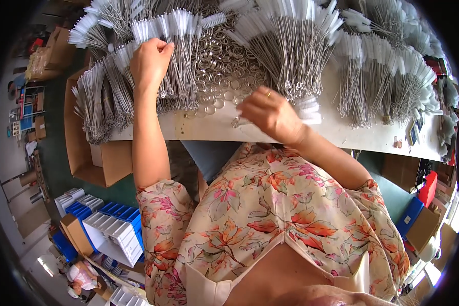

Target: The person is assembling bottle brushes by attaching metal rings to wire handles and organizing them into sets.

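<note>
My left hand (152, 60) is over the left bundles of wire-handled bottle brushes (181, 66), its fingers closed in a pinch. Whatever sits between those fingertips is hidden. Farther right, my right hand (274, 115) hangs near the table's front edge, slightly blurred, with its fingers curled together; I cannot make out what they hold. Below its fingertips lie a small metal ring and a bit of white bristle. Between the two hands spreads a heap of loose metal split rings (217, 76). Another thick brush bundle (290, 56) stands just beyond my right hand, wire loops toward me.
More brush bundles (377, 76) cover the right side of the white table (214, 133). An open cardboard box (104, 163) stands against its left end. White and blue plastic bins (112, 229) are at the lower left, with another person (81, 275) beyond.
</note>
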Demonstrator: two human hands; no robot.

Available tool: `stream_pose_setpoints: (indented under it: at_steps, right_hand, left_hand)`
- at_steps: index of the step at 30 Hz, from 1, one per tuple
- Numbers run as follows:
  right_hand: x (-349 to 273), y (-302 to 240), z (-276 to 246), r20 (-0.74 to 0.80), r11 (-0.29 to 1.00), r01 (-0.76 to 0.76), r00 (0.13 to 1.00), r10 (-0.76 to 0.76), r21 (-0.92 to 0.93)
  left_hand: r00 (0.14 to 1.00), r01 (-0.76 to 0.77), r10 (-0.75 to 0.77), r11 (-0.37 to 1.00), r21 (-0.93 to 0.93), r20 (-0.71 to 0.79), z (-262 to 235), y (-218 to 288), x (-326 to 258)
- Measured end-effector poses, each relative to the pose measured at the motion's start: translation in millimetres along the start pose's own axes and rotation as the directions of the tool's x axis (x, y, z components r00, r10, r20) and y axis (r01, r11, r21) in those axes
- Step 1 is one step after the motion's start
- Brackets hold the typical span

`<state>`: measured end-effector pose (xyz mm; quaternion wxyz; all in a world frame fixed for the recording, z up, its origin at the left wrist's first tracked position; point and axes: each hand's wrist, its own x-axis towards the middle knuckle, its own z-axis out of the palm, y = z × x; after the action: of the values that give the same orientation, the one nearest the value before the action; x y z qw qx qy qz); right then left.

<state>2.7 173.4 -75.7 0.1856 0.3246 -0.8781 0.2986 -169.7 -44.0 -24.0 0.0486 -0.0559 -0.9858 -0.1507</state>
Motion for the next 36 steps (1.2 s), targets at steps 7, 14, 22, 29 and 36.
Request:
stream_pose_setpoints:
  at_steps: [7,14,22,29,36]
  right_hand:
    - [65.5,59.4,-24.8,0.113,0.795,-0.303,0.901,0.418,-0.525]
    - [78.7,60.3,-41.6,0.176,0.825,-0.488,0.820,0.545,-0.285]
    - [42.7,79.6,-140.6,-0.481,0.673,-0.275,0.523,0.703,0.686]
    - [-68.4,103.0,-192.3,-0.457,0.620,-0.739,0.471,0.754,0.262]
    - [-82.3,90.6,-165.2,-0.392,0.285,-0.923,0.371,0.842,-0.260]
  left_hand:
    - [0.999,0.009,-0.014,0.988,-0.152,-0.037,10.0,-11.4,3.4]
    - [0.966,-0.165,-0.081,0.533,-0.830,-0.244,-15.4,-18.5,-8.0]
    - [0.987,0.135,-0.152,0.950,0.283,0.041,-45.3,-195.4,33.9]
    - [0.956,0.294,-0.285,0.922,-0.253,0.074,-4.6,-276.3,40.3]
    - [0.930,0.363,-0.331,0.899,-0.247,0.160,-16.7,-275.3,54.1]
